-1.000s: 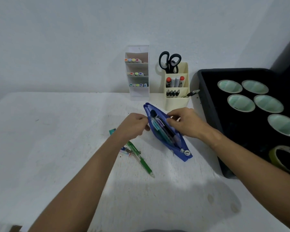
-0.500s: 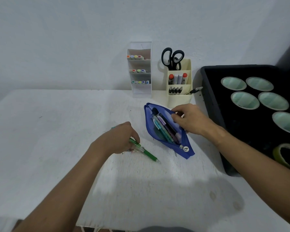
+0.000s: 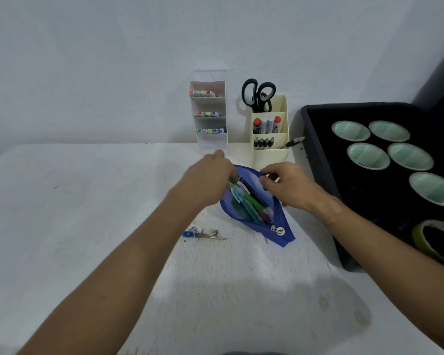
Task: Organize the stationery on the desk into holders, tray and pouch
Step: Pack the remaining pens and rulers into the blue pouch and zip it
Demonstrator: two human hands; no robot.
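Note:
A blue zip pouch (image 3: pixel 280 233) lies unzipped in the middle of the white desk, with several pens inside. My right hand (image 3: pixel 287 187) pinches the pouch's right edge and holds it apart. My left hand (image 3: pixel 210 180) is at the pouch's upper left end, fingers closed on a green pen (image 3: pixel 251 201) whose body lies inside the pouch. A small metal compass (image 3: pixel 203 234) with a blue top lies on the desk just left of the pouch.
At the back stand a white tiered holder (image 3: pixel 210 139) with coloured markers and a cream holder (image 3: pixel 269 157) with scissors (image 3: pixel 258 94), markers and pens. A black tray (image 3: pixel 321 160) at the right carries several tape rolls, with one yellow roll (image 3: pixel 420 239) nearest me.
My left hand picked the green pen up from the desk and carried it up and right into the pouch. The compass now lies uncovered. My right hand kept its hold on the pouch.

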